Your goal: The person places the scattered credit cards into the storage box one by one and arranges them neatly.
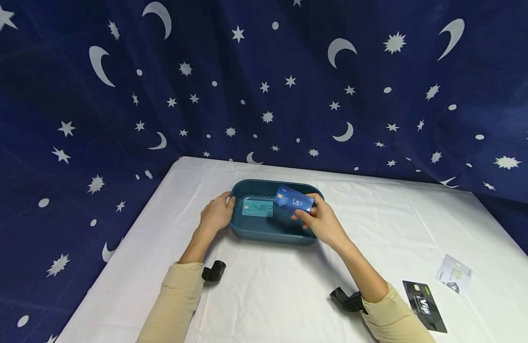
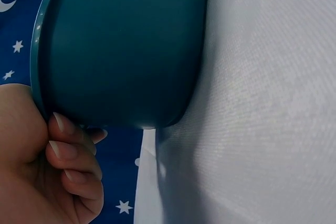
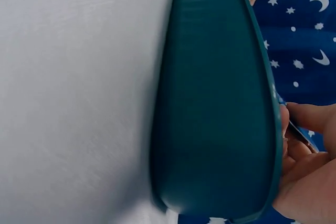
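Observation:
A teal plastic bin (image 1: 272, 236) sits on the white cloth in front of me. My left hand (image 1: 217, 213) grips its left end, thumb at the rim and curled fingers outside, as the left wrist view also shows (image 2: 68, 166). Between thumb and fingers my right hand (image 1: 326, 221) pinches a blue VIP card (image 1: 293, 199), tilted above the right half of the bin. Inside, a light teal VIP card (image 1: 257, 208) lies flat on the bottom, its right end overlapped by the blue card in the head view. In the right wrist view the fingers (image 3: 298, 150) are close by the rim.
To the right on the white-covered table (image 1: 264, 295) lie a black VIP card (image 1: 424, 306) and a silver VIP card (image 1: 454, 275), near my right forearm. A dark blue curtain (image 1: 264, 95) with moons and stars hangs behind the table and along its left side.

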`<action>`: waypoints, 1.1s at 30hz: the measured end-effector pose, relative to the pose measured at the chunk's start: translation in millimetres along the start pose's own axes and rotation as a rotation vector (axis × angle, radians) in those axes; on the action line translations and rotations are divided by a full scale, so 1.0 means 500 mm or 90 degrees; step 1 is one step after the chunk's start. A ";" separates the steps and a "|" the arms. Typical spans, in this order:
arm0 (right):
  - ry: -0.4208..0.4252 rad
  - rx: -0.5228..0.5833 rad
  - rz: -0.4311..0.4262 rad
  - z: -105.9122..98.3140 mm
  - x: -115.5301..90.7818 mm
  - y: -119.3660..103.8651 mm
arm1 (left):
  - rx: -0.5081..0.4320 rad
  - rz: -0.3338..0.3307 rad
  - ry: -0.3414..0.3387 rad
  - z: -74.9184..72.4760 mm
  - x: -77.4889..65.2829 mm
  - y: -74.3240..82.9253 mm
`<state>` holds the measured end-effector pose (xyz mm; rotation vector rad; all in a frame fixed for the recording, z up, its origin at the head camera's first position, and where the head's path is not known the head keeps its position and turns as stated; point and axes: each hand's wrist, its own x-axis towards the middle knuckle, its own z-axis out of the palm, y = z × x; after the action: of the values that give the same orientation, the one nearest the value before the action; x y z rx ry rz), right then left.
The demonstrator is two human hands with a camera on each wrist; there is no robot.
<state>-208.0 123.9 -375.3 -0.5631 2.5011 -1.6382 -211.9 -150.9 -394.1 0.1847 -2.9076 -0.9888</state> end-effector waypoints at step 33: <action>-0.030 -0.032 -0.009 0.062 0.015 -0.008 | -0.008 -0.001 0.001 0.000 0.003 -0.002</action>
<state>-205.2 92.8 -383.8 -0.6196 2.5162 -1.5515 -213.1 -151.9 -395.0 0.1865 -2.9005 -1.0058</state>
